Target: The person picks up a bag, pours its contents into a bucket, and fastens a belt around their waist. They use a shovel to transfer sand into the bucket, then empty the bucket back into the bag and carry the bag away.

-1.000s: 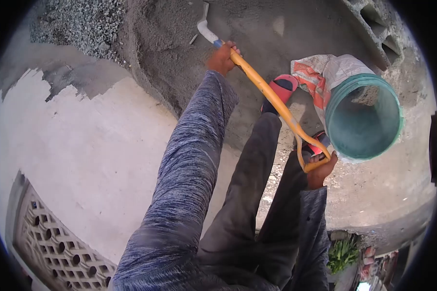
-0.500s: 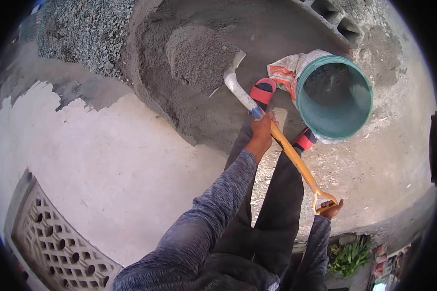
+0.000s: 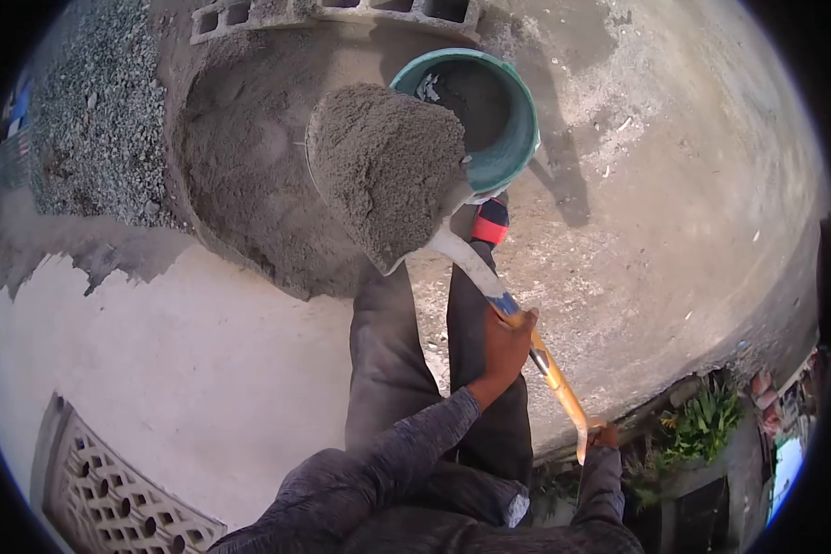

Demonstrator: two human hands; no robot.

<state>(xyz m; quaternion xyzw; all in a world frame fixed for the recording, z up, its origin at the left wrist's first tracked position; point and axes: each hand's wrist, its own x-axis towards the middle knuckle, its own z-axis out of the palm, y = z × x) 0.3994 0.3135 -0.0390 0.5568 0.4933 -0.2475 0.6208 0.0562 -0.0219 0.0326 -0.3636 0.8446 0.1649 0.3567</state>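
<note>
My left hand is wrapped round the lower shaft of a shovel, just behind its blue band. At the end of the yellow handle, my right hand grips the D-shaped grip, its fingers partly hidden. A large heap of grey sand fills the shovel's blade, which is raised off the ground in front of my legs. Beside and partly behind the loaded blade stands a green bucket, with some grey material inside it.
A sand pile spreads over the ground, with gravel to its left. Hollow concrete blocks lie at the far edge. A patterned vent block is at lower left, and green plants grow at lower right.
The shovel has come up from the pile, heaped with sand, and its blade now overlaps the bucket's near-left side in view. Both hands keep their hold. My view has shifted right.
</note>
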